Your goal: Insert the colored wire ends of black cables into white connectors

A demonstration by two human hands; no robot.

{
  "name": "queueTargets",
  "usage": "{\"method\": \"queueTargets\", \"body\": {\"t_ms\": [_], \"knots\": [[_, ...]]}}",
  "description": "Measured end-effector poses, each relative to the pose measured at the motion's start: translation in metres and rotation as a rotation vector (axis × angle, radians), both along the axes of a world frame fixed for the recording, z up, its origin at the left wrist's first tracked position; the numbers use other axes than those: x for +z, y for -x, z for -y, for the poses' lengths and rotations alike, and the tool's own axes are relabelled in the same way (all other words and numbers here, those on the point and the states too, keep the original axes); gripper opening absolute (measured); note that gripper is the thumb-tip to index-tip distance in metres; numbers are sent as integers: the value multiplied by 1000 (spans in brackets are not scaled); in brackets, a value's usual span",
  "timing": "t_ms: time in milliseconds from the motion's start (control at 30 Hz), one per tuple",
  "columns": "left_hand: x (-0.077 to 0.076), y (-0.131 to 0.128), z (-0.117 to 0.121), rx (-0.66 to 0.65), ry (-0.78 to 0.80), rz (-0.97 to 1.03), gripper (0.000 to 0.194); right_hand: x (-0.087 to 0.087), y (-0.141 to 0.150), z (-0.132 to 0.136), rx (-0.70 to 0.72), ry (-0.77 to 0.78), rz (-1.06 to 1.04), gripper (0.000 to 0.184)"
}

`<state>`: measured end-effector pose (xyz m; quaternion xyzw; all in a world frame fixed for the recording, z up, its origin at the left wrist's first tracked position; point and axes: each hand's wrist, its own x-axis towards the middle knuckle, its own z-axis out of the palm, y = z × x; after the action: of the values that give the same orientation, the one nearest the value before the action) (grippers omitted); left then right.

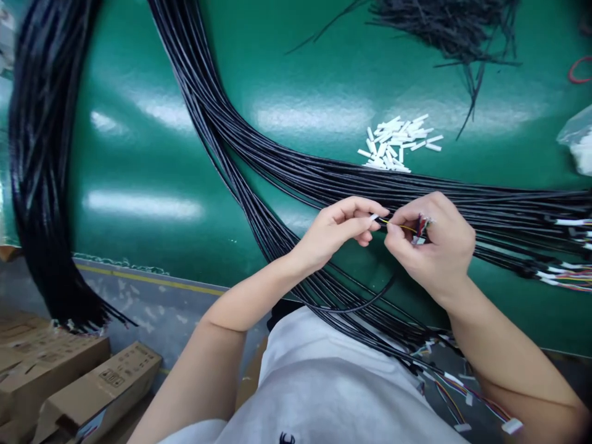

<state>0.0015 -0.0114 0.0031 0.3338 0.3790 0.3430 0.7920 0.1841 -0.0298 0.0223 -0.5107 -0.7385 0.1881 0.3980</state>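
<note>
A left hand (pixel 333 228) and a right hand (pixel 435 240) meet on the near side of a pile (pixel 388 145) of white tubes, working at the end of a black cable (pixel 382 220). The left fingers close on a small white tube (pixel 374 217) at that end; the right fingers are pinched together on thin wires (pixel 407 228), a yellow one stretched between the hands. The work in hand appears to be fine handling of tube and wires, a move that calls for a light, steady pinch and the strands kept in line. A white connector (pixel 419 241) sits at the right palm (how the tube sits on the cable is too small to tell).

Glossy black bundles (pixel 287 163), smooth and rope-like, sweep across the green tabletop (pixel 139 154) just nearer than the pile, their trimmed ends fanning to its right in coloured wires. The tubes in the pile are short, matte and straight. Beyond it lies a tangle of thin, dark strips (pixel 444 24); to its right, a crinkled clear bag (pixel 578 142) with white contents. Well to the pile's left, past the near edge and lower down, stand boxy brown cartons (pixel 102 388).
</note>
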Motion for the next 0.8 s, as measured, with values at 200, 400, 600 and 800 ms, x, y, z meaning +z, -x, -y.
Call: {"method": "queueTargets", "body": {"t_ms": [200,400,600,800], "knots": [[1,0,1,-5,16,7,34,0,-2,1,-2,-30,39,26],[0,-3,2,-24,13,-12,37,-1,-1,1,-2,-22,41,27],[1,-3,1,18,20,-41,43,-1,-2,2,-25,13,67,26],[1,-2,0,-6,21,-46,39,-2,-3,2,-29,13,79,24]]}}
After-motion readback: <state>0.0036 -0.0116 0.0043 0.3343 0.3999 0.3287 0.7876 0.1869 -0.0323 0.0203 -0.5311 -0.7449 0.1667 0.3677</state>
